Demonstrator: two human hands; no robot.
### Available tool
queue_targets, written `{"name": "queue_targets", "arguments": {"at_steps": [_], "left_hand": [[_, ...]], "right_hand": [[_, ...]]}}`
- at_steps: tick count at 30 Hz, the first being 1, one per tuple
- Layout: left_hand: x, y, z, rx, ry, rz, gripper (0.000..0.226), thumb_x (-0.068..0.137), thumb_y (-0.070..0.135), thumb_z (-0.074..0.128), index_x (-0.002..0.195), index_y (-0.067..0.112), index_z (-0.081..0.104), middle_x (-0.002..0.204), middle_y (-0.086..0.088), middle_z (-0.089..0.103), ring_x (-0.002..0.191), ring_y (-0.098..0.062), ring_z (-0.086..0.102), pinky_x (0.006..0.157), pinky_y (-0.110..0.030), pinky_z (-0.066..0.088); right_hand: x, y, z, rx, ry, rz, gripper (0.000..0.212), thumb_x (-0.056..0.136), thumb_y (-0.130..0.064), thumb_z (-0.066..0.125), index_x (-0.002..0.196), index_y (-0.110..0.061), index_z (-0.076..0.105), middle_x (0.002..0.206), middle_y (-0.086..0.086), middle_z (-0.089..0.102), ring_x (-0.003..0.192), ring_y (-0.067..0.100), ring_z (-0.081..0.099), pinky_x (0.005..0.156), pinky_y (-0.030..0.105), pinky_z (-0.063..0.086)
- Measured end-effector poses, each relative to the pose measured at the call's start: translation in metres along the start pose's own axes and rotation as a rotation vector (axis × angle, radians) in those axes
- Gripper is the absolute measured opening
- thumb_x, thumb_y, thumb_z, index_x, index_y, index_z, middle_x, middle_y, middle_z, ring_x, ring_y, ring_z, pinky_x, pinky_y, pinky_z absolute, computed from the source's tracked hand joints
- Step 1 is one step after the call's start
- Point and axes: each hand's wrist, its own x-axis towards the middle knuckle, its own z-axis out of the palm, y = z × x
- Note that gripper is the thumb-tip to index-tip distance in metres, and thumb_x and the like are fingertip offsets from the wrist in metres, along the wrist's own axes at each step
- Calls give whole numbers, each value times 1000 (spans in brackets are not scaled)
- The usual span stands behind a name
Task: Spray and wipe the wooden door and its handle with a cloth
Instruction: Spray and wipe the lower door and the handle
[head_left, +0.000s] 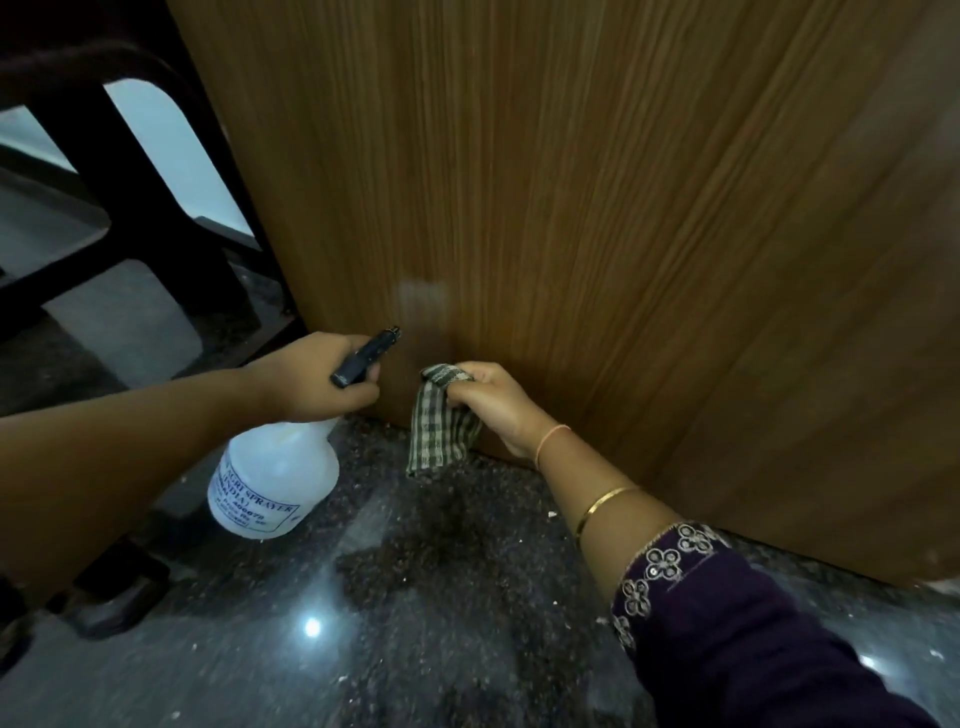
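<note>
The wooden door (597, 208) fills the upper right, its bottom edge meeting the floor. My left hand (317, 376) grips the black trigger head of a white spray bottle (272, 480), nozzle pointing at the door's lower part, where a pale misty patch shows. My right hand (493, 402) holds a green-and-white checked cloth (441, 431) close to the door near its bottom edge; the cloth hangs down from my fingers. The door handle is out of view.
Dark polished granite floor (415, 597) with small white specks lies below. At the left stands a dark frame with curved bars (130, 182), close to the door's left edge. A dark low object (114, 592) sits on the floor at lower left.
</note>
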Motion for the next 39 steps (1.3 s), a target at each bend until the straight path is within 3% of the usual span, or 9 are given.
{"name": "queue_targets", "arguments": {"at_steps": [5,9,15,21,24,30,33,35,39], "left_hand": [[1,37,-15,-61,35,64,41,68,47,58,85,10,59,74,-1,62,66,-8,58,65,-22,45],[-5,68,-37,-161,214,114,11,83,18,64,88,11,57,77,-4,61,71,-18,60,68,-27,47],[-12,118,-86,-311,518,248,38,63,45,57,89,17,58,85,-5,66,84,-27,64,78,-42,52],[-2,176,-141,-361,635,349,20,71,24,58,87,11,59,70,-4,62,64,-14,59,59,-22,48],[5,207,-169,-399,659,381,11,80,22,65,82,13,60,67,6,66,66,-7,62,64,-23,45],[13,266,-204,-311,735,448,26,91,15,61,66,14,51,49,11,58,48,1,50,53,-19,38],[17,288,-216,-326,779,470,30,72,29,57,78,0,57,62,-6,62,60,-12,52,58,-29,40],[20,300,-223,-342,824,461,38,66,29,51,85,-3,57,70,-14,62,64,-16,52,59,-30,40],[23,316,-247,-395,905,454,26,72,27,61,68,4,52,57,-6,51,57,-10,45,57,-28,36]], "right_hand": [[-28,-40,-20,295,9,-111,17,89,0,49,95,-7,64,86,8,62,82,20,59,75,34,47],[-52,-84,-25,528,-25,-214,15,88,-6,60,102,-8,66,93,10,69,88,23,65,82,37,52],[-84,-166,-27,563,-177,-376,41,78,-11,69,118,-3,62,109,14,67,101,26,64,90,38,51],[-112,-249,-31,674,-163,-591,40,75,-13,66,115,-9,65,109,11,69,103,24,65,97,41,48],[-123,-287,-38,729,-168,-652,45,73,-13,66,118,-10,63,116,13,67,110,27,63,100,45,46],[-137,-346,-51,698,-124,-805,63,71,-19,76,129,-5,54,118,16,66,109,26,64,90,37,54],[-140,-369,-55,641,-64,-899,71,69,-22,73,135,-14,48,118,11,67,108,21,65,93,36,53],[-141,-382,-60,601,-25,-950,66,71,-18,72,132,-16,49,115,9,68,104,19,67,87,32,55],[-142,-418,-73,457,126,-1067,41,85,2,61,118,-22,54,101,6,68,95,20,67,78,32,58]]}}
